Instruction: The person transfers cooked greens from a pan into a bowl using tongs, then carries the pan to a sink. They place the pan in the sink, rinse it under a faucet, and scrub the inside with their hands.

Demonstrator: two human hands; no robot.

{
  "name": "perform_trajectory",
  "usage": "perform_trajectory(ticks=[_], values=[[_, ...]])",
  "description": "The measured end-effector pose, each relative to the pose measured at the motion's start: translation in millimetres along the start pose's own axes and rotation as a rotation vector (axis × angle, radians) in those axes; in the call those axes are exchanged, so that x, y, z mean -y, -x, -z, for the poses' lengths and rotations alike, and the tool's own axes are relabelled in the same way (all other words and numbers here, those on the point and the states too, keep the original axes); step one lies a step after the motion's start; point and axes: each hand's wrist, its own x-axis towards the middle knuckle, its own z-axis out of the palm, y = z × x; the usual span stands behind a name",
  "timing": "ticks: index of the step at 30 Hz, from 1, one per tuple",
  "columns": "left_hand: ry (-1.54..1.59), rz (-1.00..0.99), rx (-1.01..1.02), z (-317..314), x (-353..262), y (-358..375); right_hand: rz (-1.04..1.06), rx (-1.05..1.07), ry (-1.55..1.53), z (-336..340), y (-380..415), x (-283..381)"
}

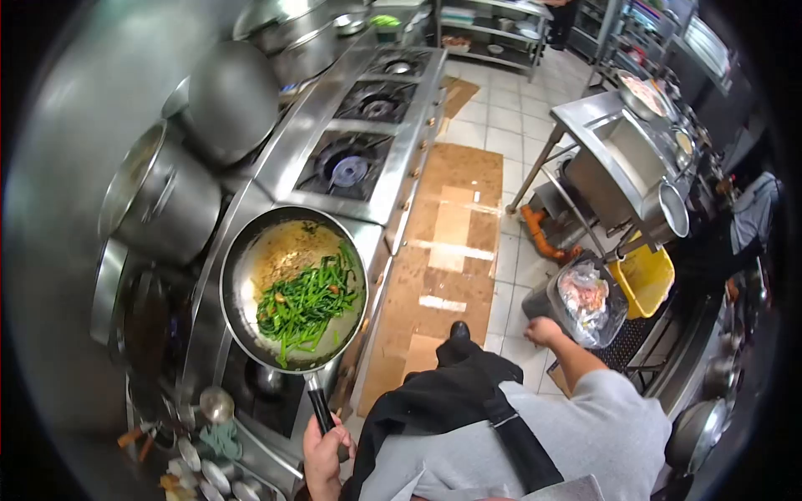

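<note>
A frying pan (340,327) holds cut green vegetables (305,296) and a thin yellowish liquid with small bits in it. Its black handle points toward me, with my left hand (327,451) wrapped round it. The pan is over the front part of the steel stove. My right hand (543,332) hangs at my right side, its fingers curled; whether anything is in them is too small to tell. It is close to a bin (539,302) lined with a clear bag of waste.
Free burners (347,171) lie beyond the pan, with large pots (180,200) along the left. A ladle (216,404) and utensils are at lower left. Flattened cardboard (468,175) covers the floor. A steel sink (622,154) and yellow bin (652,280) stand right; a person's legs (561,23) show far back.
</note>
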Motion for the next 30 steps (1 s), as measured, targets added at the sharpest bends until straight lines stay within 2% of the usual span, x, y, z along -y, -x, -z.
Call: perform_trajectory(ticks=[1,3,5,6,8,9,11,14,16,18,21,23,25,27,28,30], values=[[0.04,0.059,0.059,-20.6,-9.6,-28.7,-0.034,-0.013,-0.031,-2.6,-3.5,-30.8],[0.078,0.053,0.109,-57.7,-15.6,-84.8,-0.181,-0.068,-0.188,-0.2,-2.2,-82.2],[0.026,0.11,0.226,-104.9,-32.5,-131.8,-0.213,-0.14,-0.319,-11.2,-28.7,-141.8],[0.023,0.098,0.23,-124.1,-36.0,-154.6,-0.207,-0.148,-0.326,4.1,-29.4,-145.0],[0.001,0.126,0.352,-160.0,-48.1,-204.6,-0.44,-0.181,-0.607,46.1,-4.2,-131.7],[0.006,0.119,0.359,-178.2,-51.0,-225.7,-0.44,-0.192,-0.608,58.6,-10.1,-131.3],[-0.046,0.133,0.415,-211.4,-61.6,-263.3,-0.352,-0.368,-0.692,79.1,-23.4,-127.6],[-0.07,0.123,0.482,-254.8,-81.0,-314.9,-0.205,-0.492,-0.47,120.2,-47.4,-92.8],[-0.136,0.13,0.454,-288.2,-97.8,-349.9,-0.061,-0.526,-0.421,163.8,-64.3,-60.0],[-0.082,0.136,0.496,-315.9,-111.5,-394.8,0.052,-0.592,-0.385,219.5,-82.6,-21.3],[-0.056,0.124,0.536,-351.7,-133.8,-467.6,0.065,-0.542,-0.387,312.4,-124.5,24.0],[-0.066,0.117,0.568,-382.9,-154.9,-516.6,0.088,-0.592,-0.326,372.7,-156.3,41.6],[-0.085,0.122,0.611,-414.8,-179.7,-561.1,0.221,-0.754,-0.333,425.6,-189.2,51.3],[-0.17,0.147,0.617,-446.2,-208.2,-599.7,0.211,-0.751,-0.371,487.5,-201.9,67.1],[-0.146,0.157,0.651,-457.4,-219.0,-613.2,0.32,-0.855,-0.311,510.0,-207.8,66.7],[-0.116,0.186,0.71,-484.3,-244.1,-646.4,0.275,-0.938,-0.391,566.6,-214.3,80.6]])
